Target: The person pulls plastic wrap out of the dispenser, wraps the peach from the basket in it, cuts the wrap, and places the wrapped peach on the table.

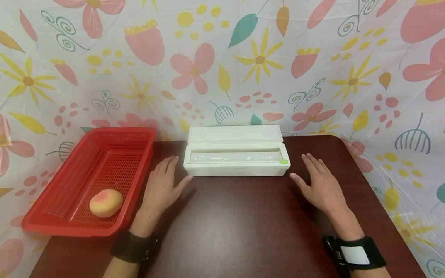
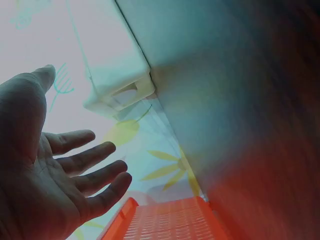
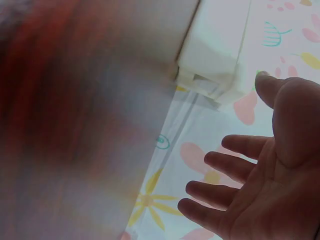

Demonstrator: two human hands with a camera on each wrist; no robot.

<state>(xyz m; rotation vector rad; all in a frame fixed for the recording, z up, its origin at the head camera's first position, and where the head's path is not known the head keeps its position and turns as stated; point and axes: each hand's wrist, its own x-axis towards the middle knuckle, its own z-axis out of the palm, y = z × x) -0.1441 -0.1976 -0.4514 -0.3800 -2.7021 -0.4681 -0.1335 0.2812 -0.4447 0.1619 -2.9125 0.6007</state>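
Note:
A long white box (image 1: 236, 170) with its lid (image 1: 235, 134) raised stands at the back middle of the table. Inside lies a roll of clear film (image 1: 236, 156), and a small green piece (image 1: 284, 161) sits at the right end of the box's front edge. My left hand (image 1: 162, 189) is beside the box's left end, fingers extended and holding nothing. Past the right end, my right hand (image 1: 321, 189) likewise has its fingers extended with nothing in them. Both wrist views show the palms bare, next to the white box (image 2: 107, 50).
To the left stands a red plastic basket (image 1: 139, 181) with a yellow-pink peach (image 1: 106, 203) in it, close by the left hand. The dark brown table (image 1: 222, 227) has a floral curtain (image 1: 215, 69) behind it. Black bands (image 1: 133, 246) wrap both wrists.

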